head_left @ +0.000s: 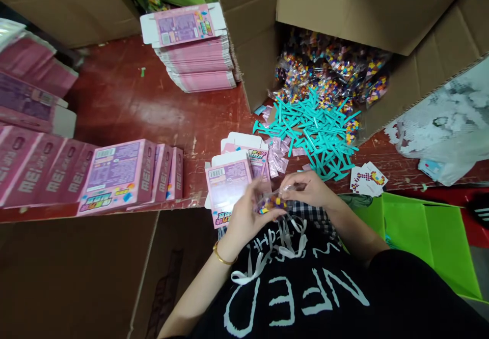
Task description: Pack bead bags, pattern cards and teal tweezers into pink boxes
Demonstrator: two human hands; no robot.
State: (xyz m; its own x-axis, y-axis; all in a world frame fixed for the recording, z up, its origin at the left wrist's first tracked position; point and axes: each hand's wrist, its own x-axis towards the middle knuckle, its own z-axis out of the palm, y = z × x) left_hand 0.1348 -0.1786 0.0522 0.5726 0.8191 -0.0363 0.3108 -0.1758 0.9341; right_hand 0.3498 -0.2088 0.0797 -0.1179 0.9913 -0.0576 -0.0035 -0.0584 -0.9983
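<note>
Close to my body, a clear bag of colourful beads (273,204) is held between both hands. Around its left side curl the fingers of my left hand (244,214), which has a gold bracelet on the wrist. My right hand (305,189) pinches the bag's upper right part. Beside my left hand, an unfolded pink box (229,181) overlaps another flat pink box (257,156) at the table edge. Small pink packets (277,156) lie just beyond my hands, next to a heap of turquoise plastic sticks (317,130).
An open carton (252,49) holds many bead bags (324,69). Flat pink boxes are stacked (198,59) left of it. Filled-out pink boxes (114,173) line the red table's (110,94) left edge. Pattern cards (369,178) lie right, above a green bin (420,237).
</note>
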